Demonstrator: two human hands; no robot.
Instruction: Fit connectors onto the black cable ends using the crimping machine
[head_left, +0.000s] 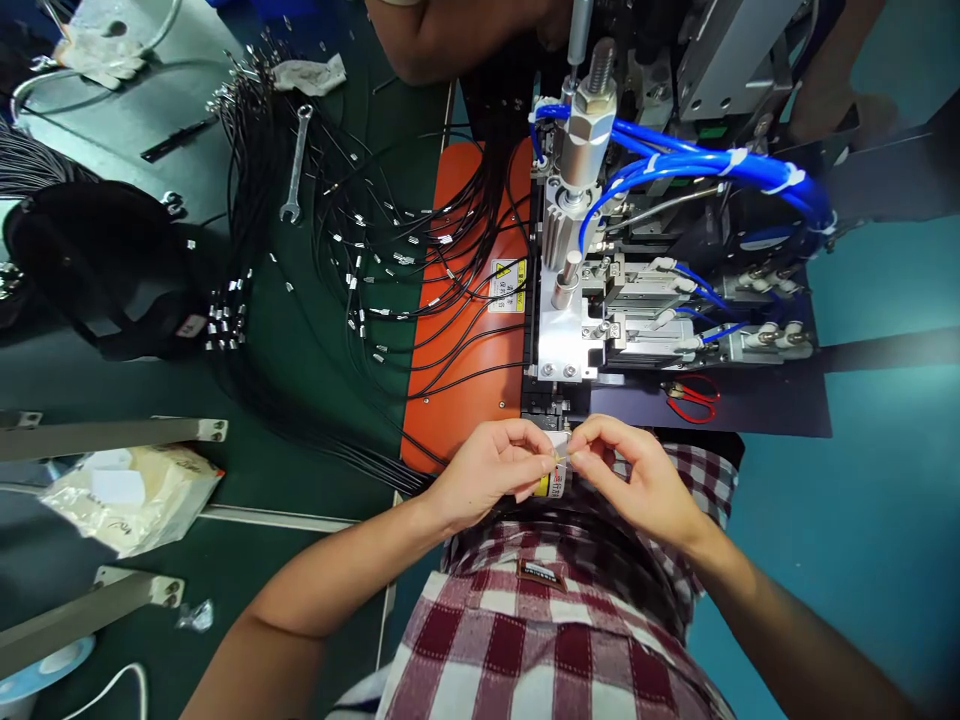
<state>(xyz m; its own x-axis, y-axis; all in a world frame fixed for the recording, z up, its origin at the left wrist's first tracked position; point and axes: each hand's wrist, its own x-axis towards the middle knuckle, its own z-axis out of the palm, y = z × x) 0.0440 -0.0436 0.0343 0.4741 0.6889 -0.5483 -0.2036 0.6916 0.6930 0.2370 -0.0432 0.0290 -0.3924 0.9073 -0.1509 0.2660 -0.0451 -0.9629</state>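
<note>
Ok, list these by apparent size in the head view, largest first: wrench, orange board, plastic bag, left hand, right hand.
1. Orange board
2. Plastic bag
3. Left hand and right hand: they look alike, so unranked
4. Wrench

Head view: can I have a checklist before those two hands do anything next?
1. Bare left hand, fingertips pinched: ok.
2. Bare right hand, fingertips pinched near the left's: ok.
3. Tiny thin pale piece between them, what it is: cannot tell, too small.
4. Red-handled metal snips, apart from both hands: ok.
5. Thin black cables gathered neatly over the flat orange plate: not ok, they fan out.
</note>
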